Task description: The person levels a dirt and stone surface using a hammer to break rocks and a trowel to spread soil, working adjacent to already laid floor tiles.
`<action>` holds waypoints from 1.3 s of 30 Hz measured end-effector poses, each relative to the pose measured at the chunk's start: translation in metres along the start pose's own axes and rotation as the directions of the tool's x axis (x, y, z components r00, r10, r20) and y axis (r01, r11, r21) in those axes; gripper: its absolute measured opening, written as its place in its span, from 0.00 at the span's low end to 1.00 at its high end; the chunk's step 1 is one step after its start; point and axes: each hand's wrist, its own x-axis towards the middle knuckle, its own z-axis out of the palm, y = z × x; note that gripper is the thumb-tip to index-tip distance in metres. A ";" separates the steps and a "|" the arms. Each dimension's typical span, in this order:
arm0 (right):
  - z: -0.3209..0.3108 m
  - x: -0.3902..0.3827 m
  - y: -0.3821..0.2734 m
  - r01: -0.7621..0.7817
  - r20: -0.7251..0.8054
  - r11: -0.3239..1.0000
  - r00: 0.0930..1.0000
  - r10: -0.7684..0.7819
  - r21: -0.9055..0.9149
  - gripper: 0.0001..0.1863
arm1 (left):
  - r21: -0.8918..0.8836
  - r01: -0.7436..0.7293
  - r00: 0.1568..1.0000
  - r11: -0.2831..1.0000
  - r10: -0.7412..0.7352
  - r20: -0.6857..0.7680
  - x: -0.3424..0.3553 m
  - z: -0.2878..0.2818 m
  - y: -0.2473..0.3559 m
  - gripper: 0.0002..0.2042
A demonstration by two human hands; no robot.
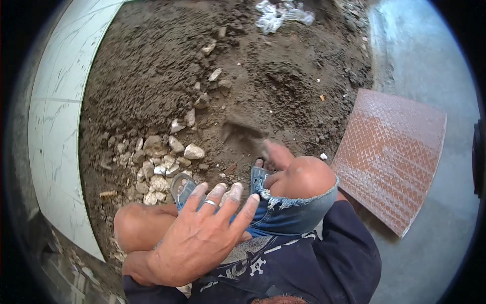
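Observation:
I am squatting over a bed of dark soil (167, 66). My left hand (202, 235) hovers in front of my knees with its dusty fingers spread, a ring on one finger and nothing in it. My right hand (276, 153) is a blur just past my right knee (304, 177), low over a shallow scooped hollow in the soil (240, 133). Most of that hand is hidden by the knee. Blue sandals (183, 186) show at my feet, beside a heap of pale stones (162, 162).
White marble-look tiles (55, 126) stand along the left edge of the soil. A reddish-brown patterned tile (390, 157) lies on the grey concrete floor (420, 61) at the right. Crumpled clear plastic (278, 12) sits at the far end of the soil.

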 end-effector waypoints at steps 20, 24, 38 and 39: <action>0.027 0.031 0.348 -0.488 -0.634 0.807 0.518 0.575 0.333 0.23 | 0.112 0.083 0.964 0.990 -0.108 0.241 0.026 -0.008 0.020 0.33; 0.022 0.047 0.329 -0.461 -0.641 0.836 0.552 0.533 0.298 0.23 | 0.102 0.089 0.969 0.991 -0.110 0.223 0.027 -0.008 0.019 0.33; 0.031 0.053 0.360 -0.527 -0.637 0.845 0.622 0.456 0.091 0.18 | 0.065 0.077 0.977 0.995 -0.088 0.194 0.029 -0.007 0.010 0.32; 0.047 0.048 0.335 -0.474 -0.617 0.879 0.677 0.402 0.052 0.17 | 0.070 0.086 0.978 0.994 -0.098 0.182 0.027 -0.007 0.008 0.32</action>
